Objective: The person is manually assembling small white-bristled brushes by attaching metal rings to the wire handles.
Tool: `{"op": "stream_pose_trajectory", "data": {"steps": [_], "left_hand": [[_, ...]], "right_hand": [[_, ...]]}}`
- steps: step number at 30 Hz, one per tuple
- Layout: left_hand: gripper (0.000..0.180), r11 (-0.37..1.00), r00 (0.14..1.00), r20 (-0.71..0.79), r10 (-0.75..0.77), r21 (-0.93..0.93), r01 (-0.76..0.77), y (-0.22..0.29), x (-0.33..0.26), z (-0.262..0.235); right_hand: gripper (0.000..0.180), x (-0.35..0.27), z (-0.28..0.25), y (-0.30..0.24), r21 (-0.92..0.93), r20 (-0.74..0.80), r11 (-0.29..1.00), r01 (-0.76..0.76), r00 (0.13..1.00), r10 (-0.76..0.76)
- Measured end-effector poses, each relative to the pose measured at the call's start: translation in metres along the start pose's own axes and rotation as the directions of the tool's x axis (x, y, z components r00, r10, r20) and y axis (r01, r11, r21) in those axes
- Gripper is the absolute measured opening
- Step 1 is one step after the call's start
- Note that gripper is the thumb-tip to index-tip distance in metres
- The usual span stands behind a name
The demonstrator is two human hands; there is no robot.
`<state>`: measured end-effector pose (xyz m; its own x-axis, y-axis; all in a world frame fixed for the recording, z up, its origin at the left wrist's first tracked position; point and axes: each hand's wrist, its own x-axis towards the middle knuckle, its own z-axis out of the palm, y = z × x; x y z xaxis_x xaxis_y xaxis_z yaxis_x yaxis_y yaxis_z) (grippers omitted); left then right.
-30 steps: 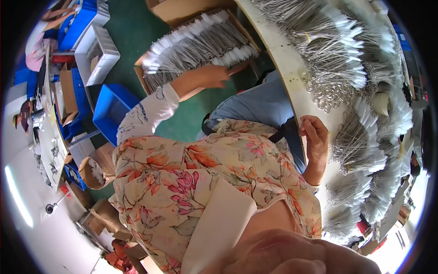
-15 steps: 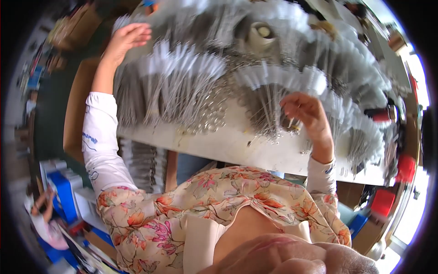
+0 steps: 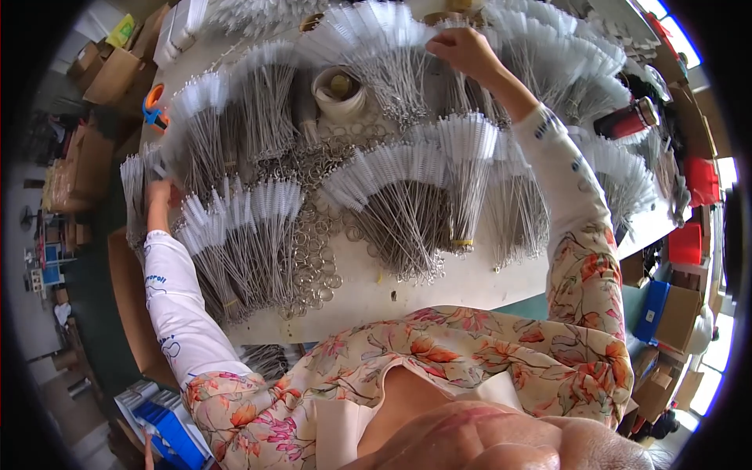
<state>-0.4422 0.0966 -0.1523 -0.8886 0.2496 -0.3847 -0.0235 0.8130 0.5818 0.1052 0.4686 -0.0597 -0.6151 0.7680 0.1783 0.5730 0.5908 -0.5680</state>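
Note:
Bundles of thin wire-handled tube brushes with white bristle heads cover the table; one bundle (image 3: pixel 243 235) fans out at the near left and another (image 3: pixel 399 196) in the middle. Loose metal rings (image 3: pixel 313 266) lie between them. At the left edge, my left hand (image 3: pixel 163 194) reaches in among the brushes, its fingers blurred and mostly hidden. My right hand (image 3: pixel 462 51) is stretched to the far side, over the bristle heads of the far brushes (image 3: pixel 376 47). Its fingers are curled together; what they hold, if anything, does not show.
A roll-shaped white container (image 3: pixel 338 92) stands among the brushes. Scissors with orange and blue handles (image 3: pixel 155 108) lie at the far left. A red and black cylinder (image 3: pixel 627 119) lies at the right. Cardboard boxes (image 3: pixel 125 66) and red bins (image 3: pixel 685 243) stand around the table.
My right hand has moved from the near middle to the far side. My left hand has come down from above the far left into the brushes. The view has shifted.

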Motion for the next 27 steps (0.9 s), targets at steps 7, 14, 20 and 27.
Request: {"op": "stream_pose_trajectory", "data": {"steps": [7, 14, 20, 27], "left_hand": [[0.024, 0.662, 0.710, -0.356, 0.607, -0.269, -0.700, 0.112, -0.110, -0.019], [0.031, 0.587, 0.638, 0.164, 0.752, 0.272, -0.762, 0.169, -0.186, 0.093], [0.022, 0.748, 0.740, 0.111, 0.664, -0.096, -0.657, 0.163, -0.178, 0.102], [0.022, 0.604, 0.744, 0.115, 0.658, -0.671, -0.431, 0.175, -0.271, 0.043]], "right_hand": [[0.039, 0.034, 0.035, 0.001, 0.010, 0.034, 0.999, -0.039, 0.999, 0.039], [0.025, 0.035, -0.040, 0.001, 0.645, -0.294, 0.729, 0.230, 0.955, -0.041], [0.022, -0.006, -0.073, 0.071, 0.056, -0.332, 0.998, 0.035, 0.943, -0.014], [0.033, 0.008, -0.026, 0.069, -0.133, -0.117, 0.958, -0.253, 0.964, 0.238]]}}
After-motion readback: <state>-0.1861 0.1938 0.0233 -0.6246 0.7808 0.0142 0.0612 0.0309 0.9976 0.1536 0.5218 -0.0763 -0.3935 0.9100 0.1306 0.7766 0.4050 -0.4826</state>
